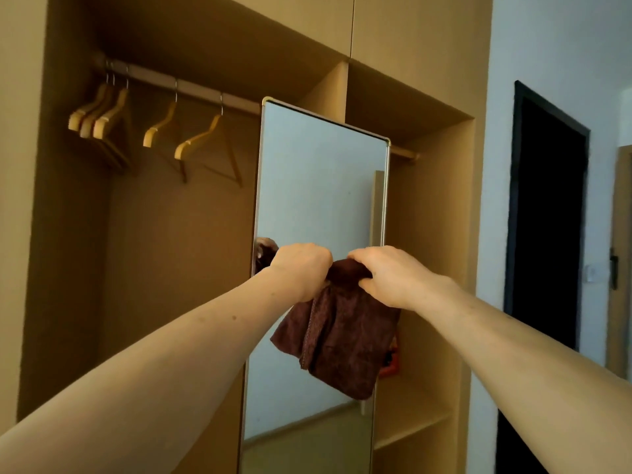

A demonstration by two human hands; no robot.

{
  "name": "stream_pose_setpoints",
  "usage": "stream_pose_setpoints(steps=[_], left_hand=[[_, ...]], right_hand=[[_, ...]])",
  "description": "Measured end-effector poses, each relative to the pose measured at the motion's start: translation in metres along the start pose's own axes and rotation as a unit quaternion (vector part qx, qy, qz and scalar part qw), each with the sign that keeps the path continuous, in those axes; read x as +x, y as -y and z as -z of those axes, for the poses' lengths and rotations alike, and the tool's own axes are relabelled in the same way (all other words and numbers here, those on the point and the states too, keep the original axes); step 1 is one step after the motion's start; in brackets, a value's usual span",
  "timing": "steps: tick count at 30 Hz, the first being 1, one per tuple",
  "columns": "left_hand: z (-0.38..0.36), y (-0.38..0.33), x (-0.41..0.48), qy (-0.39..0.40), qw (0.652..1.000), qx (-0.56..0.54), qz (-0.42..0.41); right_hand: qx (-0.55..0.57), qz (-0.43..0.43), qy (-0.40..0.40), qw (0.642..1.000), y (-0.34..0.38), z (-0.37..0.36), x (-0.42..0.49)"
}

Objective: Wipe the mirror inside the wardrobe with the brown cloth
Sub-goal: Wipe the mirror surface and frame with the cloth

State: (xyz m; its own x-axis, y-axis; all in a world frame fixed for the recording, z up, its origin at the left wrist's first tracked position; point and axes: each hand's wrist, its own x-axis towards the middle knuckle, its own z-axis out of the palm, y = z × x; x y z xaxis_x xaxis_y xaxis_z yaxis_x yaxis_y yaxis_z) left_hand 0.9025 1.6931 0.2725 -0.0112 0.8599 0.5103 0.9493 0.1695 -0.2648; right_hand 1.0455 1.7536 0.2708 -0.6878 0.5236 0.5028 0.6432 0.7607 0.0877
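2 hands, left (301, 268) and right (390, 277), grip the bunched top of the cloth (342, 336). It hangs in front of the mirror (318, 186), inside the wardrobe (434, 234); 5 hangers (191, 145) hang left

Open-fronted tan wooden wardrobe (429, 234): five bare wooden hangers (160, 124) on a rail (191, 87) at upper left, shelves (410, 417) at lower right. Further right, a pale wall (547, 46) and a dark doorway (547, 217).

No legible text or labels.
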Motion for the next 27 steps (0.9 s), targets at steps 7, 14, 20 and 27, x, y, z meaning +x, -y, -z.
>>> stream_pose_setpoints(steps=[7, 14, 20, 27], left_hand=[[0.010, -0.009, 0.064, -0.035, 0.996, 0.045, 0.071], [-0.005, -0.028, 0.118, -0.047, 0.988, 0.030, 0.145], [-0.015, -0.031, 0.132, -0.065, 0.957, -0.159, 0.234], [-0.016, -0.038, 0.146, -0.146, 0.838, -0.438, 0.291]], right_hand=[[0.038, 0.070, -0.057, 0.995, -0.062, 0.003, 0.058], [0.079, 0.116, -0.059, 0.988, -0.124, -0.005, 0.100], [0.230, 0.163, -0.068, 0.957, -0.158, -0.021, 0.126], [0.319, 0.185, -0.129, 0.920, -0.169, -0.020, 0.153]])
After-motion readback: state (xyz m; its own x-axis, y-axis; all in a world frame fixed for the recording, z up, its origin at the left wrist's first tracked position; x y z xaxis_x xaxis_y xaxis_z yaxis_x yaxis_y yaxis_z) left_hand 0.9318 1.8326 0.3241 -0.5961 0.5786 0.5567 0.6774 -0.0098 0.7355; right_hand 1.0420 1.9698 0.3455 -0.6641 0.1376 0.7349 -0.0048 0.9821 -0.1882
